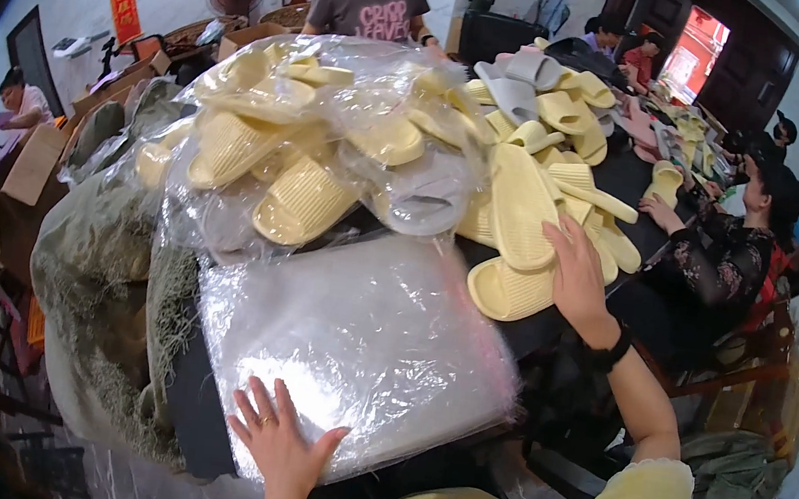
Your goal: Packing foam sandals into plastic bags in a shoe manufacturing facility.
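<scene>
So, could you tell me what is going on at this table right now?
A person is at a dark table piled with pale yellow slippers. Their left hand lies flat, fingers spread, on a stack of clear plastic bags. Their right hand reaches out onto loose slippers. Behind the stack lie bagged slippers. Other people sit or stand around the table.

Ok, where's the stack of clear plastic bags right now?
The stack of clear plastic bags lies low in the head view's centre, under the left hand, just below the bagged yellow slippers.
</scene>
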### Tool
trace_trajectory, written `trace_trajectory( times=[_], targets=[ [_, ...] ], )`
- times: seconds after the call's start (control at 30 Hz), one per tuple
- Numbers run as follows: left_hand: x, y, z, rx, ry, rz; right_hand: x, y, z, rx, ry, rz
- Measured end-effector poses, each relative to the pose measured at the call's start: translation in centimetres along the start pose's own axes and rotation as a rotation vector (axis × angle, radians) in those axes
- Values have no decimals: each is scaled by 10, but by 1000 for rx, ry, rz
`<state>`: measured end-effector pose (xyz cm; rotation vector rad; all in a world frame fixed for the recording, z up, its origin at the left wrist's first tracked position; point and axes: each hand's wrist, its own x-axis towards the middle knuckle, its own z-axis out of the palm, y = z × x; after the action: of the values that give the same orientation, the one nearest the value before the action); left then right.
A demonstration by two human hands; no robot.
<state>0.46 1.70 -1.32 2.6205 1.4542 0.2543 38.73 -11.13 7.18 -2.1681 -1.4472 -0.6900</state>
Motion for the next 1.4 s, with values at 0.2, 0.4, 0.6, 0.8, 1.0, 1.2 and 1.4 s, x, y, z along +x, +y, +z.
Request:
trace_trajectory(
  times=[0.2, 0.4, 0.6, 0.8, 1.0, 1.2, 1.4],
  targets=[
    [1, 5, 1, 7, -21, -17, 22, 43, 21, -69, -91, -103],
    [0, 1, 7, 18, 76, 24, 45, 44, 16, -121, -110, -298],
    [0, 3, 1, -28, -20, -9, 52, 34, -31, -138, 150, -199],
    [0, 2, 2, -19, 8, 16, 67, -9, -121, -88, 284, -87],
    [-6, -5, 4, -23, 53, 21, 76, -107, -119, -21, 183, -378],
    [-3, -2, 7, -28, 101, 41, 104, -154, -88, 235, -309, -494],
    [-1, 4, 3, -58, 107, 45, 140, -125, 10, 484, -590, -457]
  ],
)
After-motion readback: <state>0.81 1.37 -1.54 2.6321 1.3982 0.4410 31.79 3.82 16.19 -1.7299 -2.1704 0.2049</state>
